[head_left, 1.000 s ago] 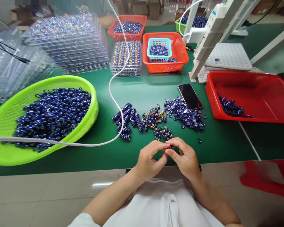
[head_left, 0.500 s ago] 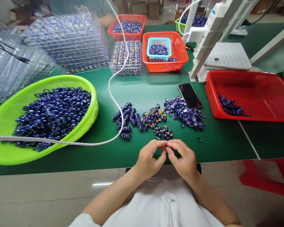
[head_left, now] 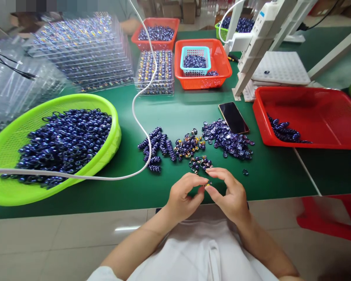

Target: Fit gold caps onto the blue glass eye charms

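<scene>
My left hand (head_left: 183, 197) and my right hand (head_left: 229, 194) meet at the near edge of the green table (head_left: 178, 113). Their fingertips pinch together on a small dark blue piece (head_left: 207, 184) between them. Just beyond the fingers lies a little cluster of coloured beads (head_left: 201, 163). Further back sit stacked blue rings (head_left: 157, 147), a mixed pile of coloured pieces (head_left: 189, 143) and a heap of flat blue stones (head_left: 228, 140).
A lime basket (head_left: 14, 134) full of blue rings stands at the left, crossed by a white cable (head_left: 136, 113). A phone (head_left: 233, 118) lies by a red tray (head_left: 316, 113). Orange baskets (head_left: 222, 64), clear tray stacks (head_left: 84, 50) and a white rack (head_left: 260, 35) stand behind.
Both hands stay together over the table edge; the fingers have shifted slightly, the right hand's fingers now arched a little higher over the small piece.
</scene>
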A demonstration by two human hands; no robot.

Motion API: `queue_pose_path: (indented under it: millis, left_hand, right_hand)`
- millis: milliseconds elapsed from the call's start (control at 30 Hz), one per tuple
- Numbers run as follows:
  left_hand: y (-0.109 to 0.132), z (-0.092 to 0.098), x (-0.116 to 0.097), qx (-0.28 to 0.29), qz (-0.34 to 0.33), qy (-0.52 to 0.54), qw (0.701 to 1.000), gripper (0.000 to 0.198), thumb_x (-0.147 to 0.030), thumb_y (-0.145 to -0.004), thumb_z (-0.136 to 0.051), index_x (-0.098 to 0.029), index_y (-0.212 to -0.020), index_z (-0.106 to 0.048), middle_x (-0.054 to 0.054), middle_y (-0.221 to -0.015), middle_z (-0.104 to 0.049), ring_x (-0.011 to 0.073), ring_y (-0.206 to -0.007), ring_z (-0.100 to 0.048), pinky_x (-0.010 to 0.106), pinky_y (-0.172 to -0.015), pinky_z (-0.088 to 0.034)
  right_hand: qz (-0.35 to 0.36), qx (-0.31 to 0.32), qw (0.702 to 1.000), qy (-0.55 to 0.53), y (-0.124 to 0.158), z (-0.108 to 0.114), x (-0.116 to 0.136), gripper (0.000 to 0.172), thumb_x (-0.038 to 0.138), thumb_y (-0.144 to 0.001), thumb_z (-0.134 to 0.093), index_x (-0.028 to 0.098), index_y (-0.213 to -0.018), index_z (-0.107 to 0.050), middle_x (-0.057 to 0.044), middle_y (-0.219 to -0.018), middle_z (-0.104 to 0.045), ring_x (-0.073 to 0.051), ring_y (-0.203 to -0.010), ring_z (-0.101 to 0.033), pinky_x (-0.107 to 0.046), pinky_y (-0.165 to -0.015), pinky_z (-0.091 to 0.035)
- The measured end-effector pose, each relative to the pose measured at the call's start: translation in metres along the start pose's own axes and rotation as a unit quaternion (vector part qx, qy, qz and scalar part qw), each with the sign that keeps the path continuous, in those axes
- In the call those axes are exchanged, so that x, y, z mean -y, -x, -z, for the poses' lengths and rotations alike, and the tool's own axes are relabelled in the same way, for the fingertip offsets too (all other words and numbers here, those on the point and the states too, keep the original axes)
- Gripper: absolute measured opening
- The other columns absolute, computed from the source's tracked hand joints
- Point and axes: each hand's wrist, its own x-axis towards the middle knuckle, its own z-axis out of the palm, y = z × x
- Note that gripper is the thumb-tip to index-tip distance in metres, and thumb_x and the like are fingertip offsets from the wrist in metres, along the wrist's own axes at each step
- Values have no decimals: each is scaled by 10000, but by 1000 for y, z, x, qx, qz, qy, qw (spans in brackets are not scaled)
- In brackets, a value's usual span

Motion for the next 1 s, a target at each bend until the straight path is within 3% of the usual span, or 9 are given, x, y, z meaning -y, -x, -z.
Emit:
queue_pose_path:
  millis: [133,267,400,567,700,767,867,1000]
  left_hand:
    - [-1,0,-1,4,-40,-6,999,327,15,-781,-625,-188,-1037,-648,76,-910,-725,183,-831,-661,336,-754,-562]
    - [1,6,-1,23,-42,-38,998,286,-25,-796,-632,-215,-1006,-665,57,-895,-679,167,-807,-626,314,-720,-559]
    - [5,12,-1,40,-23,-40,998,243,-52,-808,-635,-222,-969,-699,67,-939,-594,164,-832,-613,293,-703,-572]
    - [-2,31,3,105,-28,-59,992,311,-88,-845,-650,-246,-1112,-675,81,-1048,-588,166,-900,-626,300,-769,-583]
    - [-20,54,19,38,28,-241,969,357,-199,-856,-692,-226,-1201,-607,97,-1105,-589,221,-1005,-632,379,-864,-573]
    - [-28,61,31,19,55,-327,943,338,-220,-845,-704,-189,-1165,-603,114,-1109,-586,246,-992,-642,400,-854,-576]
    - [-35,62,45,36,75,-399,913,235,-184,-830,-691,-161,-1050,-614,119,-1063,-599,267,-948,-654,402,-812,-581]
    - [-34,58,50,47,95,-404,909,135,-130,-844,-607,-156,-976,-615,115,-1044,-613,238,-860,-667,375,-764,-590]
  right_hand:
    - [-91,99,987,-86,-5,4,0,105,273,-898,-644,247,-998,-667,-26,-985,-696,-180,-935,-665,-302,-861,-534]
    - [-160,168,959,-165,-7,9,-4,133,328,-904,-642,229,-982,-685,-28,-934,-683,-178,-892,-654,-284,-814,-536]
    - [-180,209,943,-185,-9,11,-7,173,362,-904,-629,199,-885,-682,-31,-839,-668,-172,-803,-628,-275,-731,-532]
    - [-152,199,959,-132,-9,13,-6,96,246,-888,-601,205,-804,-622,-19,-815,-661,-172,-788,-623,-280,-740,-510]
    - [-123,167,974,-94,-7,15,-6,101,182,-885,-570,217,-792,-588,-9,-821,-646,-163,-782,-621,-275,-739,-486]
    - [-115,158,977,-87,-6,14,-6,100,178,-885,-569,219,-795,-587,-7,-825,-642,-161,-780,-621,-270,-732,-482]
    - [-107,155,979,-82,-6,11,-6,96,178,-889,-566,218,-805,-589,-10,-826,-642,-161,-778,-619,-270,-731,-483]
    - [-108,151,980,-76,-6,9,-7,99,176,-891,-561,217,-806,-591,-13,-826,-645,-161,-779,-617,-272,-742,-485]
